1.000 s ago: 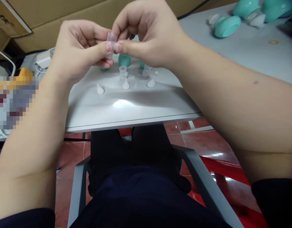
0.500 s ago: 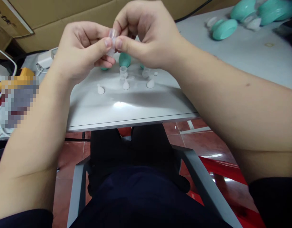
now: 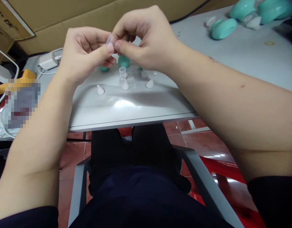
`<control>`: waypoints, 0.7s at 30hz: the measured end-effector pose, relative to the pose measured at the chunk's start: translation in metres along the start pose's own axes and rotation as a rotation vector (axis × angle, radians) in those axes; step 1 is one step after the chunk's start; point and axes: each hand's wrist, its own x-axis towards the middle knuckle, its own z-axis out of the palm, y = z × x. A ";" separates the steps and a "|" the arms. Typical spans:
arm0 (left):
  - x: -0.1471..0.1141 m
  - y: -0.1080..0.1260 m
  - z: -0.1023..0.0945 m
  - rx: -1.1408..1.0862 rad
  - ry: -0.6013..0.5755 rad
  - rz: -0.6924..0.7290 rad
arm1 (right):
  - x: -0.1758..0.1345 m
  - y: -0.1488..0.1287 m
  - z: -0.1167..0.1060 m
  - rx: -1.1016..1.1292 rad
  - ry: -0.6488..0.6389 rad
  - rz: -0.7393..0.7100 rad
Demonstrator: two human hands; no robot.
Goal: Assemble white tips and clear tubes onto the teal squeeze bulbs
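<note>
Pinching clear piece [image 3: 110,38] in left fingers [image 3: 110,48] and right fingers [image 3: 117,46], apparently unfinished, with cup [image 3: 122,72] and cones [image 3: 149,83] loose below them.

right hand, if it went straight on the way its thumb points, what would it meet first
The right hand would likely meet the clear piece first, then the left hand; depth there is unclear.

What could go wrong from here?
1. The clear plastic piece is pinched in the left hand's fingertips, the right hand's right against it; it might slip and fall above the table.
2. The leftmost white cone stands near the left wrist and could be knocked.
3. The upright clear cup might tip if bumped.
</note>
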 end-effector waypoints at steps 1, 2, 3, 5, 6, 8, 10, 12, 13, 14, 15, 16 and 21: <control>-0.002 0.002 0.002 -0.014 0.005 0.009 | 0.000 -0.001 0.000 -0.012 -0.006 0.006; -0.003 0.004 0.003 -0.030 0.014 0.014 | -0.001 -0.002 -0.001 -0.020 -0.010 0.010; -0.003 0.004 0.004 -0.048 0.023 0.016 | -0.001 -0.003 -0.001 -0.027 -0.011 0.012; -0.002 0.003 0.005 -0.080 0.031 0.005 | -0.001 -0.005 -0.001 -0.033 -0.005 0.014; 0.000 0.002 0.005 -0.082 0.025 -0.010 | -0.001 -0.006 -0.001 -0.034 0.002 0.013; 0.003 0.001 0.006 -0.080 0.051 0.014 | -0.002 -0.006 0.000 -0.042 0.019 0.000; 0.005 0.000 0.007 -0.057 0.091 0.051 | -0.002 -0.004 0.001 -0.055 0.042 -0.030; 0.007 -0.001 0.006 -0.030 0.099 0.050 | -0.002 0.002 0.003 -0.059 0.066 -0.078; 0.008 -0.003 0.003 -0.019 0.082 0.031 | -0.002 0.005 0.004 -0.055 0.074 -0.102; 0.008 -0.005 0.000 -0.011 0.062 0.012 | -0.002 0.009 0.005 -0.049 0.082 -0.126; 0.009 -0.008 -0.005 -0.008 0.040 0.003 | -0.002 0.012 0.006 -0.043 0.086 -0.149; 0.011 -0.012 -0.010 -0.002 0.025 0.003 | -0.002 0.015 0.007 -0.039 0.090 -0.167; 0.016 -0.029 -0.036 0.126 -0.079 -0.071 | 0.000 0.016 0.010 -0.029 0.096 -0.207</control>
